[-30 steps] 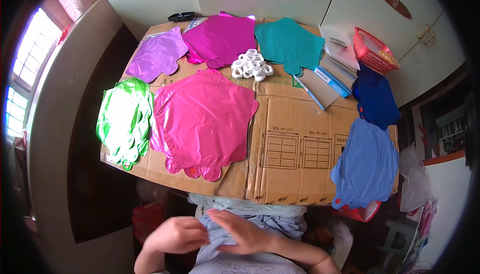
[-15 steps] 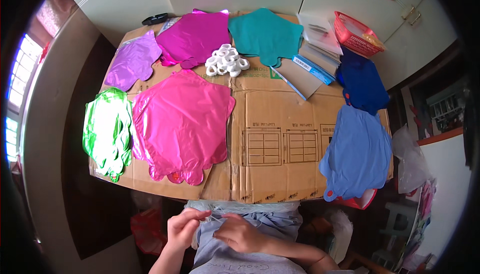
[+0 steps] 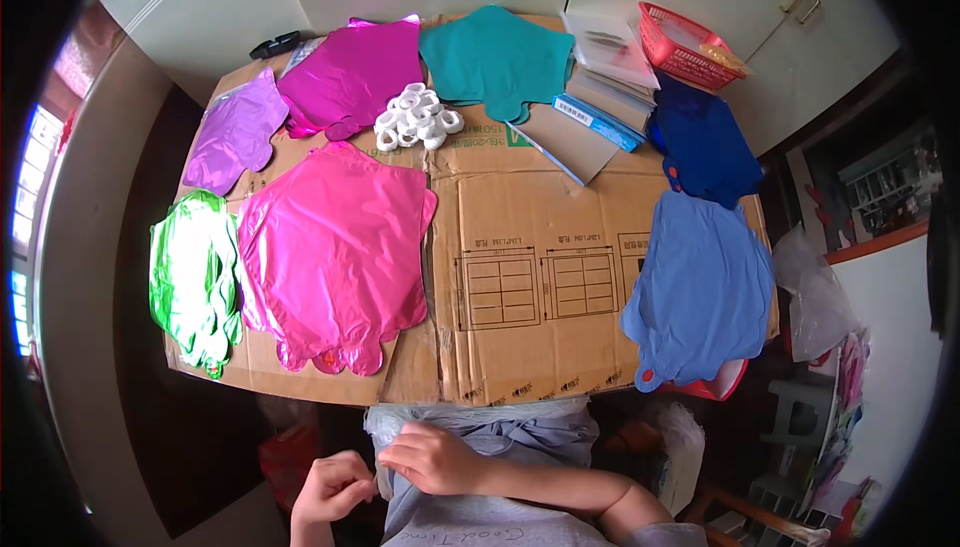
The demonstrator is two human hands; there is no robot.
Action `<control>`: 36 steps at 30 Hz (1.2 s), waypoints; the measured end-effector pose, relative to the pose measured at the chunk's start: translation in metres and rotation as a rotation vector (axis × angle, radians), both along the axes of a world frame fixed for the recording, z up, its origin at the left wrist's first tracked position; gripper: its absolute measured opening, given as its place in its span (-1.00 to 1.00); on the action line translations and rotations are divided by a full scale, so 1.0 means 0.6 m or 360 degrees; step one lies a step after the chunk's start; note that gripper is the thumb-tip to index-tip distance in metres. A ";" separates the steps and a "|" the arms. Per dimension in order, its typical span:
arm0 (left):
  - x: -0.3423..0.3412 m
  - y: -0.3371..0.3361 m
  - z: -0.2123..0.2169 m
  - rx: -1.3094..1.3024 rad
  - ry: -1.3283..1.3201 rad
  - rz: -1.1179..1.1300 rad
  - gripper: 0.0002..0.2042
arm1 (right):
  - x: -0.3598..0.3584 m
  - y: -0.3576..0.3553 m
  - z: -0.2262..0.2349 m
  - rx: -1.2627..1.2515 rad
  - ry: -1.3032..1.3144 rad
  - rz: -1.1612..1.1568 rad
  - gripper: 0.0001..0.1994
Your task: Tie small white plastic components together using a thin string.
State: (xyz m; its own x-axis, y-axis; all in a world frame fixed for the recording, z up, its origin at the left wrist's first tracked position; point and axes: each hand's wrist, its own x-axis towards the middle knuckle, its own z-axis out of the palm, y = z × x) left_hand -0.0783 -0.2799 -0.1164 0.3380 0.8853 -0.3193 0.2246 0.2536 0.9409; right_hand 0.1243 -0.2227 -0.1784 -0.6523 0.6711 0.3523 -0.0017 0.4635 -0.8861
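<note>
Two hands are held at the lap: left hand (image 3: 333, 488) curled shut, right hand (image 3: 432, 458) fingers pinching the clear plastic bag (image 3: 470, 425), kept just beyond the fingertips, for grip

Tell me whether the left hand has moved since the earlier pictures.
Yes. The left hand has slid left and down, away from the cardboard's near edge and off the right hand.

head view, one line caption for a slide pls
Both hands, left hand and right hand, pinch a clear plastic bag below flat foil balloons on cardboard.
</note>
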 end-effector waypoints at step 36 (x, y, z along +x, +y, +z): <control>-0.181 -0.035 0.175 0.0583 -0.1107 0.1306 -0.87 | -0.036 0.016 -0.171 0.0411 -0.0441 0.0038 -0.92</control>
